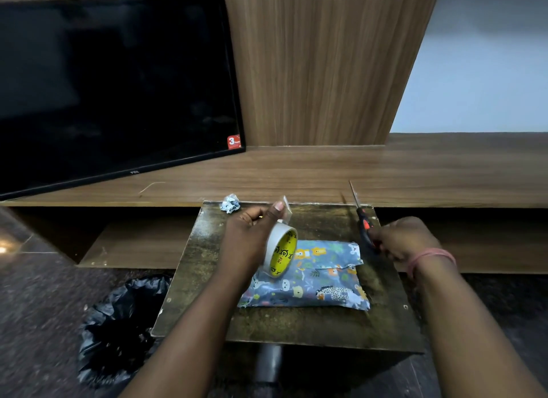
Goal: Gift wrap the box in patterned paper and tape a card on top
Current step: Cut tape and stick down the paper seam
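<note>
Head view, from my left: a black bin bag [118, 323] slumps on the floor beside the small worn surface [296, 326], and a crumpled ball of paper [230, 203] sits at its far left corner. My left hand [249, 234] is curled round the tape roll [280, 251], held on edge above the left end of the box, with a short clear tab of tape [285, 208] pulled up and pinned under my thumb. The box [308, 279] lies flat in the middle of the surface, already covered in blue animal-print paper, a folded seam showing on its top face; I see no card yet. To the right, my right hand [400, 243] grips the scissors [363, 219] by the handles, blades pointing away and looking closed — well clear of the tab. To do this cut well, I judge I should keep the tab taut, bring the blades across it close to the roll, and snip square — then press the piece over the seam without letting it curl back on itself
</note>
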